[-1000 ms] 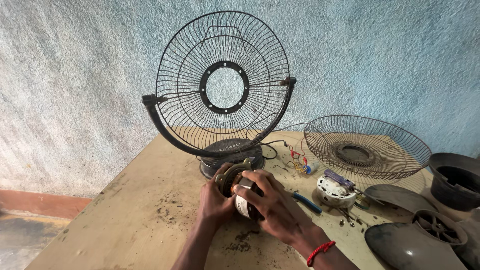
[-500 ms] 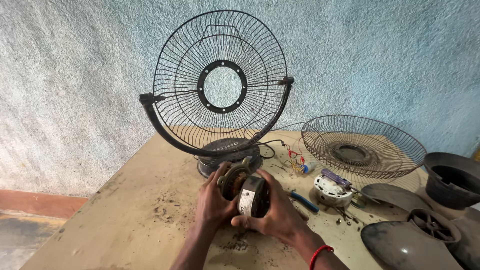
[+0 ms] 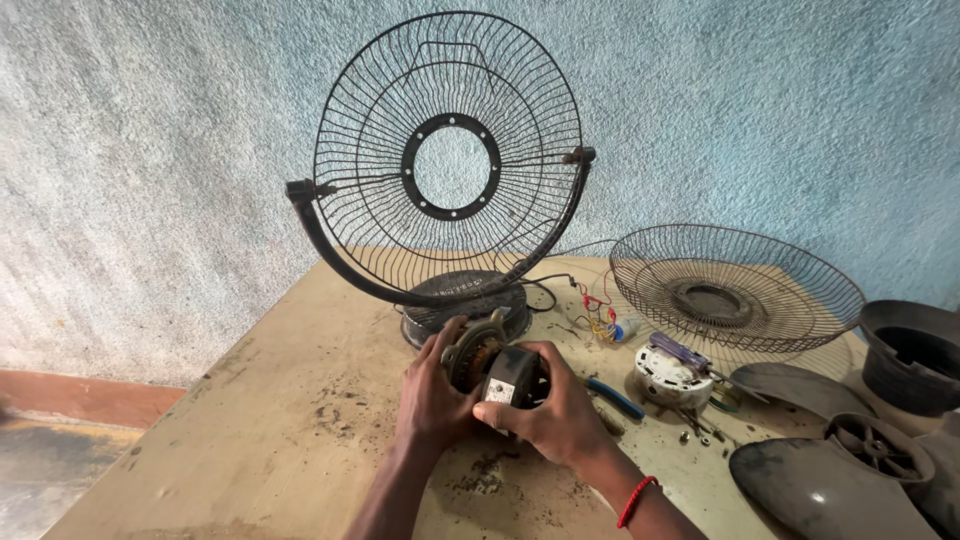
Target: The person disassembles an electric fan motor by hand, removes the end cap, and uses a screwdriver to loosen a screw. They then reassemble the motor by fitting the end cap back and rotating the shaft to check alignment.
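Observation:
Both hands hold a small fan motor (image 3: 497, 368) with copper windings just above the table (image 3: 280, 430). My left hand (image 3: 432, 400) cups its left side. My right hand (image 3: 552, 412), with a red thread band on the wrist, grips its right side and black block. Behind it stands a fan base (image 3: 462, 298) with a curved yoke carrying an upright black wire grille (image 3: 450, 150) with an open ring at its centre.
A second wire grille (image 3: 735, 285) lies flat at the right. Near it are a white round motor cover (image 3: 672, 372), loose coloured wires (image 3: 600, 318), a blue-handled tool (image 3: 615, 398), grey fan blades (image 3: 830, 470) and a dark housing (image 3: 915, 352). The table's left edge drops to the floor.
The motor has been turned in my hands so its black block faces up, and both hands sit slightly higher on the table. The view has shifted a little.

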